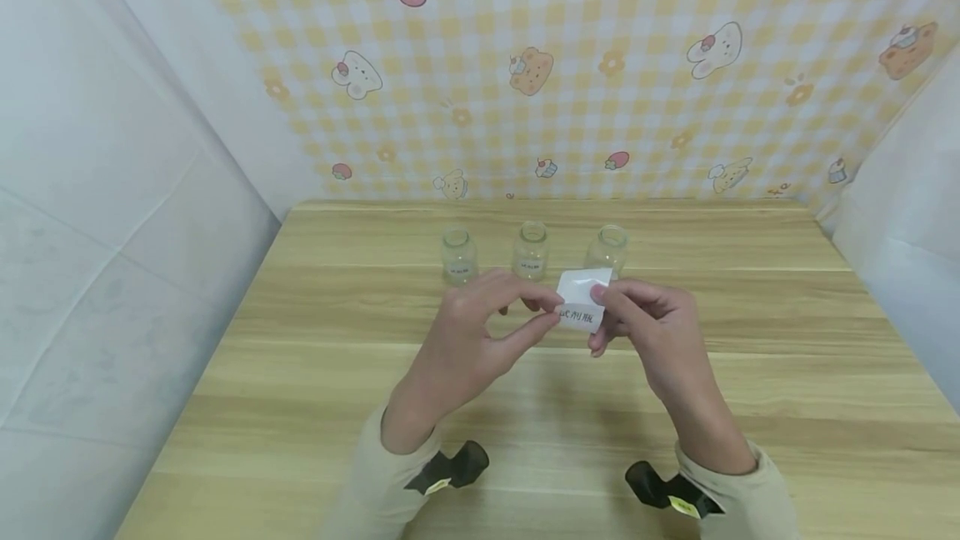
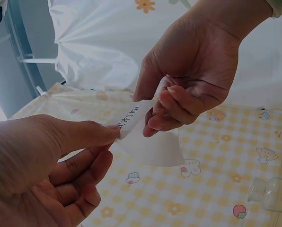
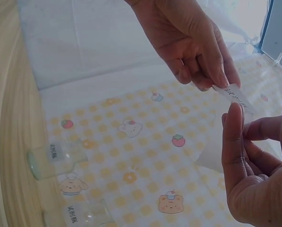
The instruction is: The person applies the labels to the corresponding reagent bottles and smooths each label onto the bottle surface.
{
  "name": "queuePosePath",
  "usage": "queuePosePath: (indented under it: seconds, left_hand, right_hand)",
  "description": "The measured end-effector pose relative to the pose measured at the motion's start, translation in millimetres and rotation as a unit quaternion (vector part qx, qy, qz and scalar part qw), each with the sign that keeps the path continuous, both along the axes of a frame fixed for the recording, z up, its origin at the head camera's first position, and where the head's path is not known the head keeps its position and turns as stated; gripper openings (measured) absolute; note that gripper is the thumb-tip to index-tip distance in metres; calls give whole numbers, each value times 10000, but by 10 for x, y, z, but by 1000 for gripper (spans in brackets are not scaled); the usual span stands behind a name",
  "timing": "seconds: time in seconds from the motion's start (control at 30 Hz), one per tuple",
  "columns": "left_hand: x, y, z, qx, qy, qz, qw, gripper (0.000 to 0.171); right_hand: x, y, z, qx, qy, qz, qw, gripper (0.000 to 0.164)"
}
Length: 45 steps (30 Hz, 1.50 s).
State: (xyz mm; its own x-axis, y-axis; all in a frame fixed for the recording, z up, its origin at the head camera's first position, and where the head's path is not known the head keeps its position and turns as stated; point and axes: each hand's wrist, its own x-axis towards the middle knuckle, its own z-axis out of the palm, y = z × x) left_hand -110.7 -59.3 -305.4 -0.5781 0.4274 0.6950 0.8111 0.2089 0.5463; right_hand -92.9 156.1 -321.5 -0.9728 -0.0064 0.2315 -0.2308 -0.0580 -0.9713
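Both hands hold a small white sticker label point(image 1: 576, 317) with black handwritten characters and its white backing paper point(image 1: 583, 283). My left hand point(image 1: 465, 344) pinches the label's left edge between thumb and index finger. My right hand point(image 1: 663, 336) grips the backing paper from the right, thumb on top. In the left wrist view the lettered strip point(image 2: 129, 116) stretches between the hands, bent away from the paper point(image 2: 160, 150) below. Behind them stand three open glass jars: a left jar point(image 1: 459, 250) and a middle jar point(image 1: 531, 247), both labelled, and a right jar point(image 1: 606, 247), its lower part hidden.
The jars stand in a row toward the back of a wood-grain table point(image 1: 300, 407). A yellow checked cloth point(image 1: 465, 73) with cartoon prints hangs behind it. White sheeting point(image 1: 112, 190) borders the left side. Each sleeve carries a black wrist mount point(image 1: 450, 469).
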Motion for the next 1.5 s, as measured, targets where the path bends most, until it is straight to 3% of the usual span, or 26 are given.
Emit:
queuePosePath:
  seconds: [0.47,1.33,1.43,1.5]
  left_hand:
    - [4,11,13,287,-301,-30,9991,27]
    - [69,-80,63,225,-484,68,9986,21]
    - [60,-99,60,247,-430,137,9987,19]
    - [53,-107,66,295,-356,153,9988,19]
  right_hand:
    - [-12,-18,-2,-154,-65,-43,9999,20]
    - [-77,-8,-48,123,-221,55,9997,19]
    - [-96,7,-78,374,-329,306,9983,18]
    - [-117,19,-116,753,-442,789,9931,17]
